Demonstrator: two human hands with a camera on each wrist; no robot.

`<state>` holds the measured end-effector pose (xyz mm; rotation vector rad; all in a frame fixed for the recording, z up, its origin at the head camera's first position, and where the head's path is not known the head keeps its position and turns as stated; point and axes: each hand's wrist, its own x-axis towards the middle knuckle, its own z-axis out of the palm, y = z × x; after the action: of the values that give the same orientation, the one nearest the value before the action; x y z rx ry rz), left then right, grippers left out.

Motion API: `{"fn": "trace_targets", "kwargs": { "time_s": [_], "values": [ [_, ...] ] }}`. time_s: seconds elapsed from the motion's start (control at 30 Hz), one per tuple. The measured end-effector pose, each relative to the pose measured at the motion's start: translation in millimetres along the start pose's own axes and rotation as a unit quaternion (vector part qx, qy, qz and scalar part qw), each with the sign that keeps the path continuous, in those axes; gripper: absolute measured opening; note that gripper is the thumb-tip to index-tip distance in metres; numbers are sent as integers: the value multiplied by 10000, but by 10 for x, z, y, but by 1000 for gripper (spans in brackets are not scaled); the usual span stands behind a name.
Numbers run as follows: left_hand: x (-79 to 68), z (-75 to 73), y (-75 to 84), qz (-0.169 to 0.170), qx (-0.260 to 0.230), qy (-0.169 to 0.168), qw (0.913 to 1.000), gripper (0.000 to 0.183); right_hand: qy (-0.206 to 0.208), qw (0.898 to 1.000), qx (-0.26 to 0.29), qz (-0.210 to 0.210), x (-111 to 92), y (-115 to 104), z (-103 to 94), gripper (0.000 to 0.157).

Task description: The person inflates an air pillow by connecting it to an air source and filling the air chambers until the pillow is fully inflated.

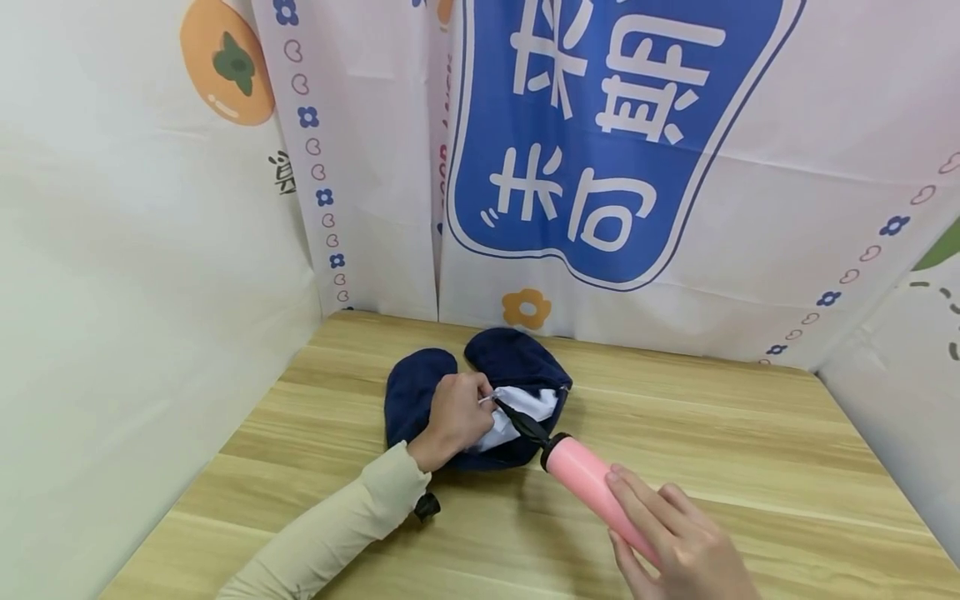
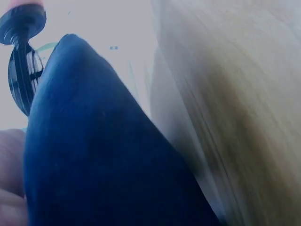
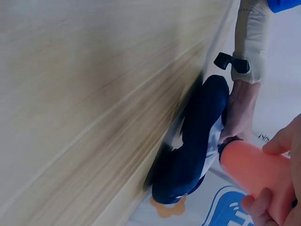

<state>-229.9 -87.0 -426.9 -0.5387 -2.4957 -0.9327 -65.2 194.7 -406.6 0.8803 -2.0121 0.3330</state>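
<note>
A navy U-shaped neck pillow (image 1: 417,385) lies on the wooden table, its side opened to show a white inner bladder (image 1: 534,405). Over it, my left hand (image 1: 459,415) pinches a small clear valve (image 1: 486,397) against the tip of a black nozzle (image 1: 525,425). That nozzle belongs to a pink hand pump (image 1: 588,479), which my right hand (image 1: 678,533) grips round its barrel. In the left wrist view, navy fabric (image 2: 103,141) fills the middle and hides most of the hand. The pump's barrel (image 3: 254,169) shows between the fingers in the right wrist view.
White printed cloth (image 1: 390,167) hangs behind the table (image 1: 750,450) and along both sides. A blue panel (image 1: 585,208) with white characters is on the back cloth. A small black device (image 1: 427,506) sits at the left sleeve's cuff.
</note>
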Motion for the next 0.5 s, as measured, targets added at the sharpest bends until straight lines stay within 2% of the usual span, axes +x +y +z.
{"fn": "trace_targets", "kwargs": {
  "time_s": [0.13,0.2,0.33,0.5],
  "values": [
    [-26,19,-10,-30,277,104,9996,17,5,9998,-33,-211,46,-32,26,48],
    [-25,14,-29,10,195,118,9997,19,-60,9997,-74,-233,53,-38,27,48],
    [14,-28,-89,59,-362,-94,9993,19,-101,9999,35,-80,26,5,24,50],
    [77,-88,-190,-93,-1173,-729,9904,20,125,9989,459,44,-58,176,67,51]
  ]
}}
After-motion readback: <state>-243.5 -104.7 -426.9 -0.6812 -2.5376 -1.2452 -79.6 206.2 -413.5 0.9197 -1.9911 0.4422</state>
